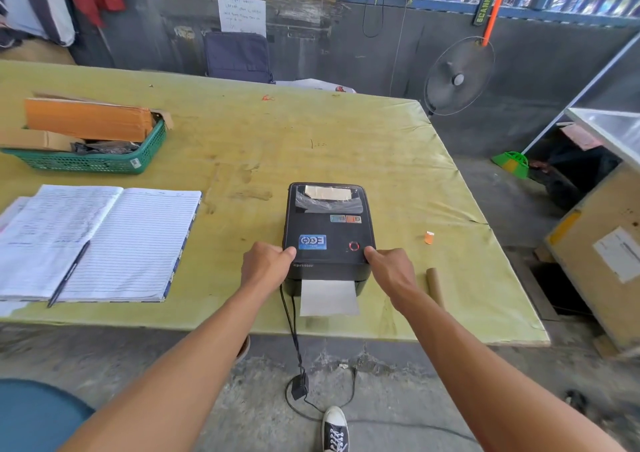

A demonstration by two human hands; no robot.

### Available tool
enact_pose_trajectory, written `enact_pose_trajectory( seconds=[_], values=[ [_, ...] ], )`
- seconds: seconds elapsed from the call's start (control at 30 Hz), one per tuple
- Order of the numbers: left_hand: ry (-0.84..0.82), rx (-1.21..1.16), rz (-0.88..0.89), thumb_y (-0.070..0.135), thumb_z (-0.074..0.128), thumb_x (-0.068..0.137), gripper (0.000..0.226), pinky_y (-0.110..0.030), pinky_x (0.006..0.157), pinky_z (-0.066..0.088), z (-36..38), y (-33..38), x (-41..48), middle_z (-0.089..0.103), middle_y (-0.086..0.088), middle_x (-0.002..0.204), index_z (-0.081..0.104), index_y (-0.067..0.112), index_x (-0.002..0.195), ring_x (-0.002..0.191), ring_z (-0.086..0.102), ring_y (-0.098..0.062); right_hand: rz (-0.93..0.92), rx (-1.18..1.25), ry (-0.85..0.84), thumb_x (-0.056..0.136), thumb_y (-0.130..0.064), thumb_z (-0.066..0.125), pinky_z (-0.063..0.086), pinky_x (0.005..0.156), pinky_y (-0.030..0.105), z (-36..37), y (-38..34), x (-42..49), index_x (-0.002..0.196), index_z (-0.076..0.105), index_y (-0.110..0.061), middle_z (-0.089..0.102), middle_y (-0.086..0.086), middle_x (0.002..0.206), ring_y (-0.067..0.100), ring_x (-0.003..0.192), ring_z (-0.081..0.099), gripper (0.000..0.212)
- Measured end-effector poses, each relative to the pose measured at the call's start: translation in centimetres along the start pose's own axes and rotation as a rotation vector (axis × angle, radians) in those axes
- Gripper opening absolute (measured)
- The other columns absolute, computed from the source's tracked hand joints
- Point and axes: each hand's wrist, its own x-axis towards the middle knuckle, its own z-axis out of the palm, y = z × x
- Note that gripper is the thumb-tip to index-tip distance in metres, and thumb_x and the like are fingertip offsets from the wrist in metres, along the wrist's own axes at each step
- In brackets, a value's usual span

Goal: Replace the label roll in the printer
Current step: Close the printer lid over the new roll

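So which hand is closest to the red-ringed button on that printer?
The right hand: its thumb tip lies beside the red-ringed button; the left hand holds the label printer's other side, by the blue sticker.

Beside the black label printer (329,233), your left hand (265,264) and right hand (391,268) hide their fingers.

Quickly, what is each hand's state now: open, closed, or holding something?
Left hand: grips the printer at its left side, thumb on top.
Right hand: grips the printer at its right side, thumb on top.
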Motion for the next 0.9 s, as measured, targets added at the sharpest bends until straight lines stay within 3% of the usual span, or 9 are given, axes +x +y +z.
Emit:
enact_pose_trajectory(
  seconds=[0.1, 0.17, 0.27, 0.37, 0.43, 0.5, 0.6, 0.73, 0.9],
  values=[
    [-0.041, -0.054, -0.034, 0.033, 0.066, 0.089, 0.041, -0.029, 0.059, 0.031, 0.2, -0.8, 0.8, 0.048, -0.003, 0.062, 0.042, 0.016, 0.06, 0.061, 0.045, -0.021, 0.012, -0.004, -0.018, 0.095, -0.036, 0.056, 0.028, 0.055, 0.032, 0.1, 0.8, 0.2, 0.059, 0.049, -0.001, 0.046, 0.005, 0.06, 0.026, 0.053, 0.041, 0.051],
    [-0.055, -0.066, -0.052, 0.035, 0.067, 0.088, 0.029, -0.028, 0.066, 0.036, 0.2, -0.8, 1.1, 0.054, -0.003, 0.072, 0.05, 0.019, 0.072, 0.068, 0.05, -0.019, 0.012, 0.018, -0.014, 0.093, -0.041, 0.057, 0.035, 0.058, 0.031, 0.2, 1.1, 0.3, 0.087, 0.067, 0.01, 0.066, 0.015, 0.073, 0.039, 0.071, 0.066, 0.052],
    [-0.046, -0.072, -0.068, 0.034, 0.068, 0.089, 0.029, -0.029, 0.068, 0.039, 0.4, -0.8, 1.4, 0.057, -0.004, 0.076, 0.048, 0.021, 0.072, 0.07, 0.053, -0.019, 0.032, 0.044, -0.022, 0.094, -0.042, 0.057, 0.04, 0.06, 0.033, 0.3, 1.0, 0.1, 0.107, 0.067, 0.009, 0.074, 0.02, 0.098, 0.04, 0.093, 0.07, 0.053],
    [-0.015, -0.058, -0.091, 0.033, 0.067, 0.09, 0.038, -0.029, 0.07, 0.042, 0.7, -0.6, 1.1, 0.06, -0.006, 0.078, 0.044, 0.022, 0.063, 0.071, 0.055, -0.023, 0.062, 0.037, -0.033, 0.095, -0.044, 0.055, 0.042, 0.062, 0.033, 0.2, 0.7, -0.4, 0.109, 0.067, 0.006, 0.072, 0.013, 0.086, 0.039, 0.093, 0.071, 0.053],
    [-0.011, -0.053, -0.111, 0.033, 0.066, 0.092, 0.035, -0.028, 0.072, 0.042, 0.9, -0.5, 1.1, 0.062, -0.006, 0.083, 0.051, 0.02, 0.063, 0.076, 0.056, -0.024, 0.069, 0.026, -0.043, 0.095, -0.045, 0.054, 0.047, 0.065, 0.034, 0.1, 0.5, -0.5, 0.109, 0.067, 0.005, 0.074, 0.014, 0.093, 0.038, 0.091, 0.072, 0.053],
    [-0.022, -0.071, -0.133, 0.033, 0.067, 0.091, 0.025, -0.028, 0.073, 0.042, 0.9, -0.4, 1.4, 0.068, -0.008, 0.093, 0.07, 0.01, 0.083, 0.085, 0.061, -0.027, 0.075, 0.015, -0.045, 0.095, -0.046, 0.054, 0.054, 0.076, 0.039, 0.2, 0.6, -0.4, 0.108, 0.068, 0.002, 0.075, 0.015, 0.099, 0.036, 0.089, 0.073, 0.051],
    [-0.019, -0.08, -0.169, 0.034, 0.069, 0.089, 0.033, -0.029, 0.072, 0.043, 0.9, -0.4, 1.4, 0.072, -0.013, 0.107, 0.072, 0.006, 0.106, 0.095, 0.067, -0.03, 0.081, 0.004, -0.04, 0.095, -0.047, 0.054, 0.056, 0.083, 0.044, 0.3, 0.8, -0.2, 0.104, 0.07, -0.002, 0.072, 0.01, 0.09, 0.033, 0.085, 0.074, 0.049],
    [0.003, -0.08, -0.174, 0.033, 0.07, 0.087, 0.033, -0.031, 0.076, 0.05, 1.0, -0.3, 1.5, 0.071, -0.012, 0.11, 0.071, 0.006, 0.105, 0.092, 0.07, -0.031, 0.096, 0.009, -0.047, 0.095, -0.048, 0.055, 0.056, 0.086, 0.043, 0.4, 0.9, 0.0, 0.095, 0.071, -0.015, 0.072, 0.008, 0.089, 0.029, 0.08, 0.074, 0.037],
    [0.019, -0.06, -0.145, 0.026, 0.069, 0.086, 0.023, -0.037, 0.083, 0.057, 1.3, -0.3, 1.7, 0.072, -0.01, 0.098, 0.068, 0.003, 0.085, 0.084, 0.072, -0.032, 0.091, 0.03, -0.04, 0.094, -0.044, 0.055, 0.053, 0.074, 0.035, 0.4, 1.1, 0.2, 0.1, 0.071, -0.012, 0.066, 0.0, 0.081, 0.028, 0.074, 0.074, 0.036]
  ],
)
